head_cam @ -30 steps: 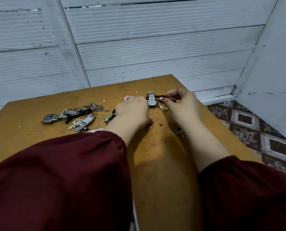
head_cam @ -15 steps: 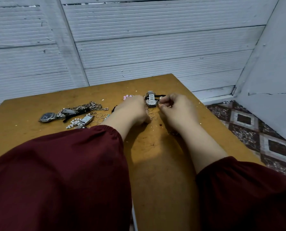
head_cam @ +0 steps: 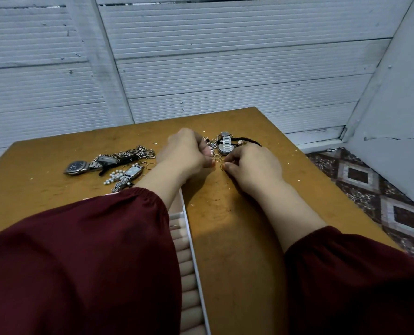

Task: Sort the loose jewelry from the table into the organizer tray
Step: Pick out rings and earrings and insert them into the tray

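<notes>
At the far end of the table point(head_cam: 225, 238) your right hand point(head_cam: 251, 163) pinches a ring point(head_cam: 222, 167); left hand point(head_cam: 186, 151) curled, contents hidden. Visible tray point(head_cam: 189, 238) slots look unfilled; watches point(head_cam: 76, 166), chains point(head_cam: 133, 153), pearls point(head_cam: 115, 176) lie loose.

text: none legible | watch dial point(head_cam: 76, 165): markings too small to read

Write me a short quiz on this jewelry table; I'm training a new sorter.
1. True or false: the dark-dial watch lies to the left of the left hand.
2. Where is the silver-band watch? A in the organizer tray, B on the table, C on a wrist.
3. Fill in: the thin ring sits at the fingertips of the ___ hand.
Key: 1 true; 2 B; 3 right, the right hand.
</notes>
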Available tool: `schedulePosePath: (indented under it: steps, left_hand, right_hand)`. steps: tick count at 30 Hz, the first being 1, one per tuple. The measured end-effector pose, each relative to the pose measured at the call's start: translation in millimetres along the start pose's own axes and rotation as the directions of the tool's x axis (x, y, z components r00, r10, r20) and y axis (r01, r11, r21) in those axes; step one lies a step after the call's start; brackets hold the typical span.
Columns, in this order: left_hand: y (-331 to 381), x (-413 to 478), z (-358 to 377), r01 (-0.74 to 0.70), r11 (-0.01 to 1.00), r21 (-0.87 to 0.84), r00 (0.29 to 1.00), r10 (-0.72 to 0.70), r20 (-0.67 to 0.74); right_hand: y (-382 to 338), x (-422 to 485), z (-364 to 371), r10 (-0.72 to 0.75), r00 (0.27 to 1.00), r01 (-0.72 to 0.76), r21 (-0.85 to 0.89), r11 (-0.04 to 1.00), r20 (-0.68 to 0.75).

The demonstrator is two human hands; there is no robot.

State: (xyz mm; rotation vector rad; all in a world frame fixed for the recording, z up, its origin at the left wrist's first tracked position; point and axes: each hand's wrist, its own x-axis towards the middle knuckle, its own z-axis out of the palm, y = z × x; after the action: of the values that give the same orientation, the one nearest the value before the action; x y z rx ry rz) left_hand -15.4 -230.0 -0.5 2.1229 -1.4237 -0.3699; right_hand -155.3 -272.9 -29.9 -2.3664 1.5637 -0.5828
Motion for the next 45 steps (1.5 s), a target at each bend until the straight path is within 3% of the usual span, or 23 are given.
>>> schedulePosePath:
  steps: [18, 23, 37, 45]
  left_hand:
    - [-11.3, -2.3, -12.0, -0.018, 0.999, -0.033, 0.999, 0.017, -0.031]
    - [-10.8, -1.1, -11.7, -0.021, 0.999, -0.027, 0.999, 0.019, -0.040]
    - [-5.8, -3.2, -8.2, -0.057, 0.998, -0.017, 0.998, 0.057, -0.023]
    - [-3.6, -7.4, -8.3, -0.076, 0.997, -0.026, 0.997, 0.076, -0.018]
  right_hand:
    - [-1.3, -1.7, 0.7, -0.041, 0.999, 0.040, -0.037, 0.999, -0.024]
    - [-0.2, -3.0, -4.9, -0.054, 0.998, 0.055, -0.072, 0.996, 0.016]
    - [2.7, 9.3, -0.8, -0.004, 0.975, -0.013, 0.072, 0.997, 0.224]
    - [2.7, 9.0, -2.8, 0.013, 0.974, -0.040, 0.111, 0.993, 0.227]
